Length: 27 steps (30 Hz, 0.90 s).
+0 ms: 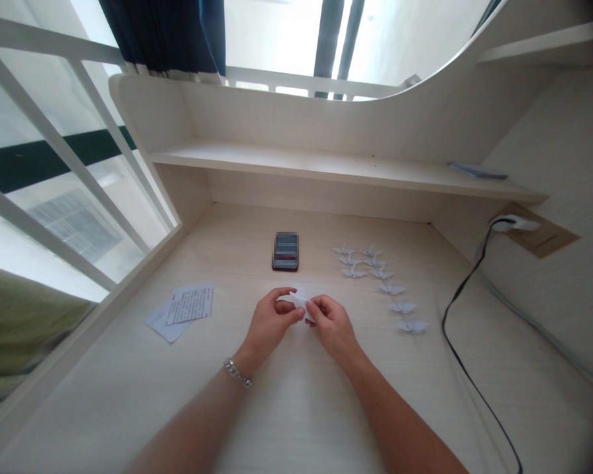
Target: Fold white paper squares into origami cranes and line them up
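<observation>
A small folded piece of white paper [299, 300] is held up between my two hands over the middle of the desk. My left hand [273, 316] pinches its left side, with the index finger curved over the top and the thumb below. On the other side, the thumb and fingers of my right hand [330, 321] grip the paper's right part. My fingers cover much of it, so its exact shape cannot be made out. Several white origami cranes [379, 272] stand in rows to the right of my hands.
Behind my hands lies a dark phone [285, 251]. Two paper sheets [190, 304], one printed, overlap at the left. A black cable [447, 316] runs from a wall socket [538, 230] down the right side. A shelf [326, 168] spans the back, and a white railing [69, 158] borders the left.
</observation>
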Motion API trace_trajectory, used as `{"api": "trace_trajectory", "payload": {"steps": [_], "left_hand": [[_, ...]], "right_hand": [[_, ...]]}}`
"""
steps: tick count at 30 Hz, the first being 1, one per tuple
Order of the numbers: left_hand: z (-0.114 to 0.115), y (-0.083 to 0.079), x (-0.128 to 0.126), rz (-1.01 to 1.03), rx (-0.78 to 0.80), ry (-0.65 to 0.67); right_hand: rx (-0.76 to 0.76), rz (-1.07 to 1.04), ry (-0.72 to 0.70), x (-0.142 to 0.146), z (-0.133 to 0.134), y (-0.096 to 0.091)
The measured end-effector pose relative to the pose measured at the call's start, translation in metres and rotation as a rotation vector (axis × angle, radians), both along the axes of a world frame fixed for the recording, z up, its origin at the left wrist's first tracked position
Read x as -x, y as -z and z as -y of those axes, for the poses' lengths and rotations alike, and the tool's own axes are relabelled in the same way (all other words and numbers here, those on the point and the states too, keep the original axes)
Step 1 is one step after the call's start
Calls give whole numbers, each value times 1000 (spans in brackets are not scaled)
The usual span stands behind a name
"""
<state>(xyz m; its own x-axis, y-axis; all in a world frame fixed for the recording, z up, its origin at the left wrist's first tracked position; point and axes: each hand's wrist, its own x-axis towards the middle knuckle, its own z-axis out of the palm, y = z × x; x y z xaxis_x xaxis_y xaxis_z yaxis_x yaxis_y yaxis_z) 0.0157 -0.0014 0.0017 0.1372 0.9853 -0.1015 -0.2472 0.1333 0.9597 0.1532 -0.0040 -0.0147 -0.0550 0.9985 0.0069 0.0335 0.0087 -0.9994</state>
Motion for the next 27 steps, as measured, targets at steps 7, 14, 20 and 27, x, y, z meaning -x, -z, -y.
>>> {"api": "trace_trajectory", "payload": {"steps": [7, 14, 20, 27], "left_hand": [[-1, 6, 1, -39, -21, -19], [-2, 7, 1, -86, -49, 81], [-7, 15, 5, -271, -121, -40], [-7, 15, 4, -90, -42, 11]], "right_hand": [[50, -24, -44, 2, 1, 3], [4, 54, -54, -1, 0, 1], [24, 89, -81, 0, 2, 1], [70, 114, -196, -1, 4, -4]]}}
